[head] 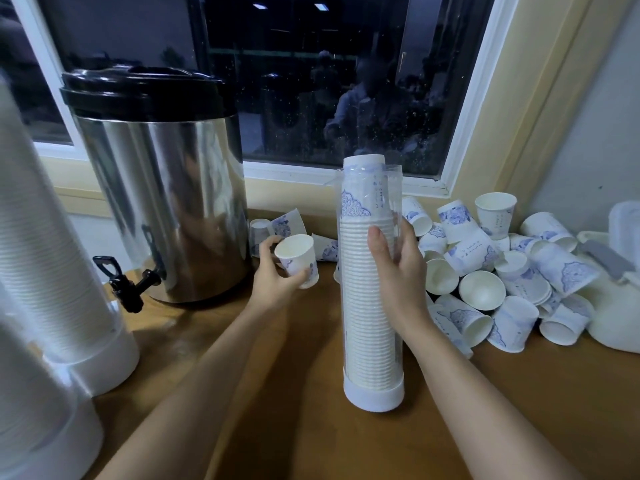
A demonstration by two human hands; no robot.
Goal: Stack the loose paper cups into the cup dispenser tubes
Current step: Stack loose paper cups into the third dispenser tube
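A clear dispenser tube (367, 327) on a white base stands upright at the centre of the wooden table, packed with stacked paper cups up to its open top. My right hand (398, 271) grips the tube at mid-height, thumb in front and fingers behind. To the left of the tube, my left hand (273, 271) holds a single white cup (298, 259) with blue print, its mouth turned towards me. A heap of several loose cups (491, 271) lies to the right of the tube. A few more cups (284, 223) lie behind my left hand.
A steel drinks urn (166, 188) with a black lid and tap stands at the back left. Two filled dispenser tubes (52, 258) rise at the left edge. White plastic items (616, 292) sit at far right. A window runs behind the table (277, 393).
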